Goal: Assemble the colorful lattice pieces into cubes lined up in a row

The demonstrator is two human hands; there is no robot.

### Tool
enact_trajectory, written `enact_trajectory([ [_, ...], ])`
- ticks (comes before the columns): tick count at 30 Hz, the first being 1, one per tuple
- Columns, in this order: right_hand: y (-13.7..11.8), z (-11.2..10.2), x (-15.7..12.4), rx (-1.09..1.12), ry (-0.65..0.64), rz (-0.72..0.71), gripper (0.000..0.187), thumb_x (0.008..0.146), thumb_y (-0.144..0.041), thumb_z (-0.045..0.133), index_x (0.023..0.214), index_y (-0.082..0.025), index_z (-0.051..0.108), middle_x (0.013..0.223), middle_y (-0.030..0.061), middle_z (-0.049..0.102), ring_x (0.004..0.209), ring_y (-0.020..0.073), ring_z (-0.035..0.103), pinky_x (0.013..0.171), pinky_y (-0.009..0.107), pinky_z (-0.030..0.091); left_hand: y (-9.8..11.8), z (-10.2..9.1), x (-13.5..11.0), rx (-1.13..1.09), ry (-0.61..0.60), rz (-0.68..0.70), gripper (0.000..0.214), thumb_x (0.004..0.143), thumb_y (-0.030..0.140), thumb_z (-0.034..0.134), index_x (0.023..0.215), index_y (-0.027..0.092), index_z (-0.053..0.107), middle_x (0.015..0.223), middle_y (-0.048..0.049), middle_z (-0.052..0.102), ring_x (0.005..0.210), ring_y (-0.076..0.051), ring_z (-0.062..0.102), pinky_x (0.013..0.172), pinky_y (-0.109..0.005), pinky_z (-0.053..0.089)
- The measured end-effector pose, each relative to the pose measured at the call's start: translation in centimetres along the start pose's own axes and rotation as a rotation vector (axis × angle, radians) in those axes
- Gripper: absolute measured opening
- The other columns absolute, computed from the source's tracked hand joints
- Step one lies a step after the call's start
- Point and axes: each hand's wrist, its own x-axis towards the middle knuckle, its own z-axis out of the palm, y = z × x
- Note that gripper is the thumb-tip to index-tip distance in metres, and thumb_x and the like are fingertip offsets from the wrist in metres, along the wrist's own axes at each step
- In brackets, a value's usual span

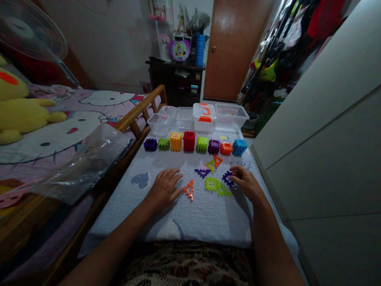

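Observation:
My left hand (164, 187) lies flat on the white cloth (184, 218), fingers spread, its fingertips touching an orange triangle piece (189, 190). My right hand (245, 182) pinches a purple square piece (228, 178) at its edge. Between the hands lie a green piece (216, 186), a purple triangle (203, 172), a small green triangle (211, 165) and an orange triangle (218, 160). Beyond them stands a row of several built cubes, from a purple one (150, 144) through a red one (189, 141) to a blue one (239, 147).
Clear plastic boxes (230, 116) and an orange-latched box (204, 116) stand behind the row. A wooden bed rail (139, 113) and crumpled plastic sheet (89, 159) lie left. A pale wall panel (321, 151) runs close on the right.

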Motion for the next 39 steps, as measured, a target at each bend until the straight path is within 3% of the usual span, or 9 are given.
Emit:
enact_trajectory([
  [9, -4.0, 7.3, 0.2, 0.495, -0.484, 0.042, 0.05, 0.066, -0.039, 0.087, 0.102, -0.023, 0.058, 0.076, -0.0046, 0.064, 0.066, 0.012, 0.058, 0.065, 0.026, 0.043, 4.9, -2.2, 3.4, -0.16, -0.076, 0.249, 0.068, 0.081, 0.022, 0.074, 0.142, 0.021, 0.044, 0.146, -0.013, 0.053, 0.135, -0.03, 0.048, 0.112, -0.049, 0.043],
  [13, -3.8, 9.3, -0.3, 0.527, -0.561, 0.073, 0.051, 0.069, -0.041, 0.086, 0.106, -0.023, 0.057, 0.073, -0.0071, 0.06, 0.061, 0.009, 0.054, 0.061, 0.023, 0.04, 5.1, -2.0, 3.8, -0.24, -0.138, 0.256, 0.058, 0.082, 0.017, 0.07, 0.136, 0.021, 0.048, 0.133, -0.0121, 0.062, 0.122, -0.027, 0.059, 0.102, -0.044, 0.051],
  [16, -3.6, 9.3, -0.2, 0.512, -0.588, 0.058, 0.05, 0.069, -0.039, 0.084, 0.107, -0.023, 0.057, 0.078, -0.005, 0.063, 0.067, 0.0111, 0.058, 0.065, 0.025, 0.044, 4.7, -2.3, 3.7, -0.246, -0.181, 0.227, 0.062, 0.08, 0.018, 0.073, 0.137, 0.02, 0.048, 0.129, -0.0125, 0.064, 0.117, -0.027, 0.061, 0.098, -0.043, 0.053],
  [19, -3.2, 8.1, 1.0, 0.315, -0.477, -0.06, 0.033, 0.077, -0.039, 0.075, 0.103, -0.023, 0.061, 0.089, 0.0006, 0.067, 0.081, 0.0173, 0.063, 0.077, 0.033, 0.049, 3.5, -3.1, 3.5, -0.232, -0.185, 0.161, 0.059, 0.079, 0.023, 0.076, 0.133, 0.021, 0.052, 0.124, -0.0114, 0.064, 0.113, -0.027, 0.062, 0.096, -0.042, 0.053],
  [22, -2.1, 6.8, 3.0, -0.133, -0.146, -0.243, 0.015, 0.085, -0.031, 0.06, 0.096, -0.022, 0.066, 0.1, 0.0065, 0.07, 0.097, 0.0236, 0.063, 0.093, 0.043, 0.046, 1.5, -4.3, 3.5, -0.216, -0.14, 0.056, 0.048, 0.081, 0.024, 0.074, 0.126, 0.021, 0.057, 0.122, -0.0108, 0.064, 0.112, -0.026, 0.062, 0.099, -0.042, 0.052],
  [26, 0.1, 6.3, 4.9, -0.564, 0.156, -0.342, 0.027, 0.087, -0.019, 0.051, 0.108, -0.017, 0.069, 0.133, 0.0172, 0.061, 0.126, 0.0308, 0.052, 0.106, 0.05, 0.036, -2.1, -6.3, 3.4, -0.22, -0.048, -0.075, 0.042, 0.081, 0.028, 0.071, 0.121, 0.021, 0.059, 0.119, -0.0096, 0.064, 0.112, -0.026, 0.062, 0.102, -0.043, 0.05],
  [29, 1.3, 6.6, 4.9, -0.704, 0.171, -0.345, 0.032, 0.09, -0.02, 0.048, 0.115, -0.018, 0.068, 0.136, 0.017, 0.06, 0.126, 0.0313, 0.051, 0.103, 0.049, 0.037, -4.8, -7.7, 3.4, -0.214, -0.002, -0.173, 0.043, 0.081, 0.035, 0.069, 0.121, 0.022, 0.06, 0.12, -0.009, 0.063, 0.113, -0.027, 0.062, 0.102, -0.045, 0.05],
  [32, 1.5, 6.4, 4.4, -0.738, 0.112, -0.34, 0.023, 0.089, -0.025, 0.052, 0.101, -0.02, 0.071, 0.117, 0.0137, 0.067, 0.112, 0.0297, 0.056, 0.097, 0.045, 0.04, -7.4, -8.9, 3.5, -0.19, 0.007, -0.294, 0.052, 0.077, 0.039, 0.068, 0.125, 0.021, 0.058, 0.125, -0.0101, 0.061, 0.114, -0.029, 0.061, 0.101, -0.045, 0.051],
  [39, 0.7, 5.1, 3.5, -0.52, 0.135, -0.342, 0.025, 0.086, -0.037, 0.049, 0.075, -0.02, 0.064, 0.081, 0.0081, 0.064, 0.077, 0.0219, 0.058, 0.075, 0.035, 0.043, -12.8, -10.8, 5.7, -0.082, -0.042, -0.417, 0.055, 0.068, 0.035, 0.07, 0.119, 0.017, 0.06, 0.116, -0.0091, 0.062, 0.109, -0.028, 0.062, 0.098, -0.039, 0.05],
])
